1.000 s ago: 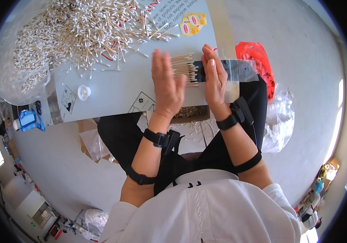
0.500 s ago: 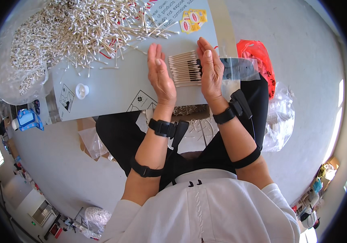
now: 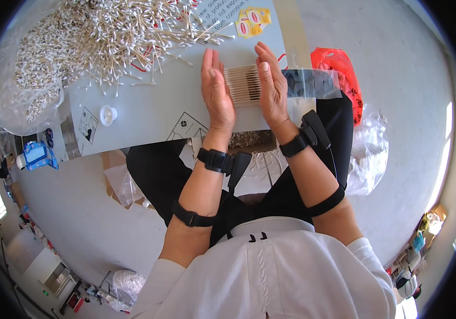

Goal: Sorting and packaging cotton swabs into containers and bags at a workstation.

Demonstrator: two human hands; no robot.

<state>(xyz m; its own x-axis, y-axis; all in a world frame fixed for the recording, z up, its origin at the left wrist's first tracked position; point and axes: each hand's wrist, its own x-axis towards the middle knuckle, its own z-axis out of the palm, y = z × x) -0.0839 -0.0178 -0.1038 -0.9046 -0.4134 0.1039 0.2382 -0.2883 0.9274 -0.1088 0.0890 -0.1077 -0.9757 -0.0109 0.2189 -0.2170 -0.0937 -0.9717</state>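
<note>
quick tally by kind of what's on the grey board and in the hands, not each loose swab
pile of loose cotton swabs: 1
bundle of cotton swabs, pressed between left hand and right hand: 1
small white cap: 1
clear plastic bag: 1
total: 4

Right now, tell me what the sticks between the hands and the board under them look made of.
Bundle of sticks: likely wood or bamboo shafts, matte tan, with white cotton-like tips, as in the loose pile. Board: probably cardboard, flat matte grey with printed symbols. Left hand and right hand press the bundle's ends.
</note>
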